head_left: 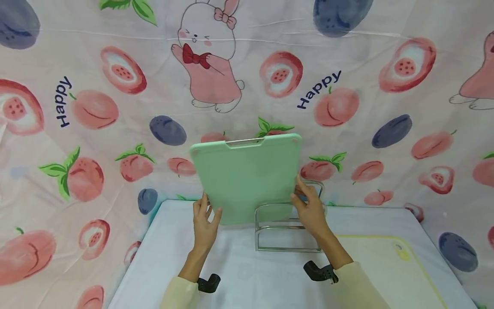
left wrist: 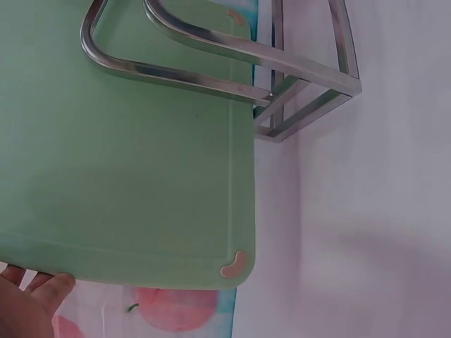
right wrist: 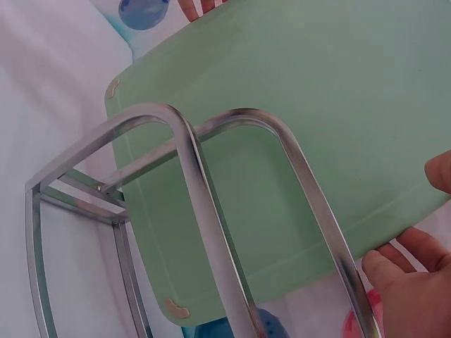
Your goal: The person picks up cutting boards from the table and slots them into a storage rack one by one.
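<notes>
A light green cutting board [head_left: 247,176] stands nearly upright, with a metal-edged handle slot along its top and pinkish corner pieces. My left hand [head_left: 204,227] holds its left edge, fingertips showing at the rim in the left wrist view. On the right edge, my right hand [head_left: 310,210] grips it between thumb and fingers. A silver metal rack [head_left: 287,249] stands on the table; its front loops [right wrist: 204,204] pass in front of the board's lower right part. Part of the board's left side extends beyond the rack. Whether its bottom edge rests on the rack I cannot tell.
A pale cutting board with a yellow rim [head_left: 386,262] lies flat on the white table [head_left: 239,274] at the right. Behind the table hangs a fruit-and-rabbit printed cloth [head_left: 247,103]. Black wrist cameras [head_left: 208,283] sit on both wrists.
</notes>
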The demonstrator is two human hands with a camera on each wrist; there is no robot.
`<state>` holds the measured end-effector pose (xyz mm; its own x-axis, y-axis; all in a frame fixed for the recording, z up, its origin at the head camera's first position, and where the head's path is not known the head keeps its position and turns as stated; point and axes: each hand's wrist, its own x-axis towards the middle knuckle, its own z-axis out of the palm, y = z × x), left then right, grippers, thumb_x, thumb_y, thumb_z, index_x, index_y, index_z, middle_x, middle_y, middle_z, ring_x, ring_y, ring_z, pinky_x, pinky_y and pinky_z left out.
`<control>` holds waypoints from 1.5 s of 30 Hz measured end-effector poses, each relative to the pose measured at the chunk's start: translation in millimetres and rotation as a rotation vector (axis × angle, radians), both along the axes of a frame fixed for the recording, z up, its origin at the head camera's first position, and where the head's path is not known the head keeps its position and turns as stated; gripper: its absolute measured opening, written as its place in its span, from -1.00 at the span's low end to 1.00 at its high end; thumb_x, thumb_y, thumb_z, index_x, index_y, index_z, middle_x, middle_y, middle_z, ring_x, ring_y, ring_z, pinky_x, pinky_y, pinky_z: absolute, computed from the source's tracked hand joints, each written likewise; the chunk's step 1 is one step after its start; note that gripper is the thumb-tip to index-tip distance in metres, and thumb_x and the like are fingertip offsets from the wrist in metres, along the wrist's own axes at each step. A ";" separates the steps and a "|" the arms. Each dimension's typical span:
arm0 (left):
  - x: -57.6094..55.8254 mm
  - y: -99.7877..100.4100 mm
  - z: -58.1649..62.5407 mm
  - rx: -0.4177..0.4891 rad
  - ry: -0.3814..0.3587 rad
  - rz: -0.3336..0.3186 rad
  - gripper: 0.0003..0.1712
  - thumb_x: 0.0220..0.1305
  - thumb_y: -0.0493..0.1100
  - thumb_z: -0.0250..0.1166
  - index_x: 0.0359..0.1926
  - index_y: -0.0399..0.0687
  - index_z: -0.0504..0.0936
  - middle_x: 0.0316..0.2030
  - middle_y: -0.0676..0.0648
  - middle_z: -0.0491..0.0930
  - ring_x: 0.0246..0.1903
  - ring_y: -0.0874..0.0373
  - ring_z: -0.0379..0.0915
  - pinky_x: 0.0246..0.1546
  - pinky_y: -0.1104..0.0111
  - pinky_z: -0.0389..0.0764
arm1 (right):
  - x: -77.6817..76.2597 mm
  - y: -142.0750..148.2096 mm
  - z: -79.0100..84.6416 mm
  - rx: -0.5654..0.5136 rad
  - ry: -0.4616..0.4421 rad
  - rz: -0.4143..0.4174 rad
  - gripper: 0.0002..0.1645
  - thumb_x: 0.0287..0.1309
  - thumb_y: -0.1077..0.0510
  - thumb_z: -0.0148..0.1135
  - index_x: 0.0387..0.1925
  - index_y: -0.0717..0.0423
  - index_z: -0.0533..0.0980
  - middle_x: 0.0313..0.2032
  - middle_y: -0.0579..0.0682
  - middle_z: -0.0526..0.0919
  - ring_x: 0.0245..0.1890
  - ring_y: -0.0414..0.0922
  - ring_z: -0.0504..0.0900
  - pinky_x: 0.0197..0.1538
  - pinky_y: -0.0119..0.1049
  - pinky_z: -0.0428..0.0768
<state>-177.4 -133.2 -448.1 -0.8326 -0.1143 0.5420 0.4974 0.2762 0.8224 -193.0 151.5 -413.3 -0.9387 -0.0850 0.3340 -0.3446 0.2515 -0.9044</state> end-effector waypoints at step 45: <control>-0.5 36.2 5.6 -0.097 -0.153 -0.176 -0.05 0.31 -0.39 0.19 0.45 -0.38 -0.30 0.32 -0.46 -0.15 0.37 -0.30 -0.21 0.27 -0.12 0.07 | -1.0 53.7 -20.0 -0.007 -0.033 -0.104 -0.36 0.42 0.20 -0.02 0.45 -0.05 0.07 0.13 0.23 0.30 0.20 0.07 0.30 0.06 -0.57 0.26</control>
